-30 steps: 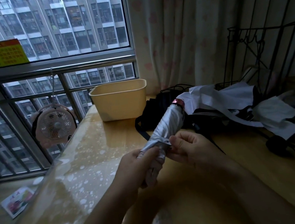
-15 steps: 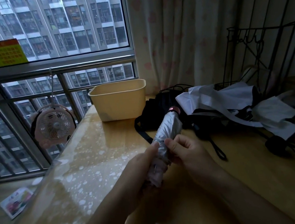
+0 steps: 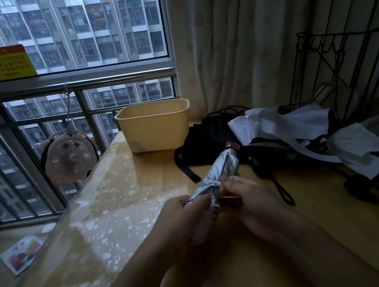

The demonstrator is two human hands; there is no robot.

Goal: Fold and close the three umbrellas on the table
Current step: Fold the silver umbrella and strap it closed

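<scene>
A rolled silver umbrella (image 3: 222, 168) with a pink tip points away from me over the wooden table (image 3: 338, 232). My left hand (image 3: 183, 218) grips its near, pale patterned end. My right hand (image 3: 247, 198) pinches the silver fabric at the umbrella's middle, right beside the left. Behind them a black umbrella (image 3: 207, 138) lies loosely folded with its strap hanging forward. To the right a white and black umbrella (image 3: 301, 127) sprawls unfolded, its black handle (image 3: 358, 187) near the table's right side.
A beige plastic tub (image 3: 155, 128) stands at the table's far edge by the window. A small pink fan (image 3: 71, 158) hangs on the window railing to the left. A black wire rack (image 3: 351, 71) stands at the back right before the curtain.
Both hands have shifted along the silver umbrella while working its fabric; the umbrella dipped lower half a second ago and now sits slightly further out, its tip still pointing away.
</scene>
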